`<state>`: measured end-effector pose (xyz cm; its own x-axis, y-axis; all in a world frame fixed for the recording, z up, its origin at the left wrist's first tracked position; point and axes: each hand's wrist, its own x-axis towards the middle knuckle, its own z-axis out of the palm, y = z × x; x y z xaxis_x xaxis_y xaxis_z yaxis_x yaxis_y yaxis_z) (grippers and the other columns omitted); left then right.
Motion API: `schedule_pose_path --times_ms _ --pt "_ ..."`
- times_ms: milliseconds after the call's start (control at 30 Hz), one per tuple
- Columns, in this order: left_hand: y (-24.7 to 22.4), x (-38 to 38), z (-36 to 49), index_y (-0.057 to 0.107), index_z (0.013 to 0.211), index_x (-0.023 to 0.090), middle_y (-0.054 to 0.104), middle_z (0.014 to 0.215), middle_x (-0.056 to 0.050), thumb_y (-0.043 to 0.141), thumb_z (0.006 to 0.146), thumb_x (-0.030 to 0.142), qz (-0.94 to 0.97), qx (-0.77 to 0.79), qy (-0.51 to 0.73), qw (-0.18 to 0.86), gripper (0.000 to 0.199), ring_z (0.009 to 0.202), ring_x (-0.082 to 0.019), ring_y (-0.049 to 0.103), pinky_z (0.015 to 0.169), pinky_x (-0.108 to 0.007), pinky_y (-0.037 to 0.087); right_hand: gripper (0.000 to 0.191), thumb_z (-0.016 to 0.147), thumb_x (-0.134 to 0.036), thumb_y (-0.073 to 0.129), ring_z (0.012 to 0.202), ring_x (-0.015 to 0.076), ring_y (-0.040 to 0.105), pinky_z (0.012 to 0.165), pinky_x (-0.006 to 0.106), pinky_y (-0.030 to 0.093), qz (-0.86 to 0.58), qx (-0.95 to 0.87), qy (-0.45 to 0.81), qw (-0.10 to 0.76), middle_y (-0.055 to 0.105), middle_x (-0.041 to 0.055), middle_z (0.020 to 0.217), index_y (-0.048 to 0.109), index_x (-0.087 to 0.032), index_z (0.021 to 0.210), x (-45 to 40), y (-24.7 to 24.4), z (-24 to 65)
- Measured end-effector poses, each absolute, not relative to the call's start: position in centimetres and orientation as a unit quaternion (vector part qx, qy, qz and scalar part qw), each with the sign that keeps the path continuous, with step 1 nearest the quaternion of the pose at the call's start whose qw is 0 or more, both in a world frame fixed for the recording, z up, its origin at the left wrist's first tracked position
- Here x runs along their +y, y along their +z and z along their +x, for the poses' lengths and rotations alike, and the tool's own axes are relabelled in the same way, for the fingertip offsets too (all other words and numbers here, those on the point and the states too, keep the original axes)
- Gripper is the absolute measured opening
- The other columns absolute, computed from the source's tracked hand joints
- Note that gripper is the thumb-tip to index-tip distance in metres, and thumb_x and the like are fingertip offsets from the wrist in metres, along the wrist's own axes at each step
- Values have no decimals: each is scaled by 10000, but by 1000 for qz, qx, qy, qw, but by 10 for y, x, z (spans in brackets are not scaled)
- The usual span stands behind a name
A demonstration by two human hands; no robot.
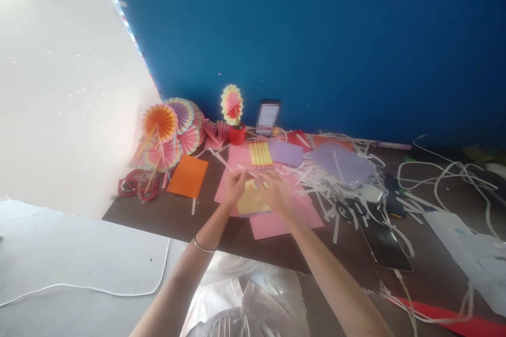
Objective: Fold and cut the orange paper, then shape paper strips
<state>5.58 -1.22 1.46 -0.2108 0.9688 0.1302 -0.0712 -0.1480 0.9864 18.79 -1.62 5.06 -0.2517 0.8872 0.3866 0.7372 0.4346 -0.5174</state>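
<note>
My left hand (234,187) is closed in a pinch on a thin pale paper strip (245,169). Beside it, my right hand (275,192) is slightly blurred, its fingers bent together at the strip's other side; the strip is partly hidden by the fingers. Beneath both hands lies a yellow paper sheet (253,202) with a lilac edge showing under it. Just beyond the fingers rests a pleated yellow paper (261,154). Large pink sheets (272,225) spread under these papers on the dark brown table (154,216).
Pleated paper fans (160,122) and an orange sheet (188,176) are at left. A red pot (237,135) holds another fan. On the right are paper strips (316,178), a lilac sheet (342,163), scissors (346,210), a phone (389,247) and white cables (443,174). A blue wall stands behind.
</note>
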Motion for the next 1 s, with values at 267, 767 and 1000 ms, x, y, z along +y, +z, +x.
schedule_pose_path --times_ms 267,767,1000 --pt "12 -11 55 670 665 144 678 661 -44 525 798 458 451 485 603 446 370 670 -189 669 708 -334 544 256 880 -321 431 910 198 605 790 339 471 -519 -776 147 328 672 55 991 647 -232 988 -14 47 187" --pt "4 -10 58 665 709 135 673 717 -39 662 703 411 404 471 597 508 276 712 -156 633 781 -328 512 255 864 -323 436 908 217 608 786 362 477 -512 -771 171 339 665 81 999 642 -221 975 -13 44 185" --pt "3 -8 56 693 673 141 683 680 -43 671 683 411 418 497 592 478 271 675 -162 629 699 -303 506 251 861 -335 453 917 211 606 811 369 476 -509 -778 169 327 665 71 993 632 -224 997 -14 49 188"
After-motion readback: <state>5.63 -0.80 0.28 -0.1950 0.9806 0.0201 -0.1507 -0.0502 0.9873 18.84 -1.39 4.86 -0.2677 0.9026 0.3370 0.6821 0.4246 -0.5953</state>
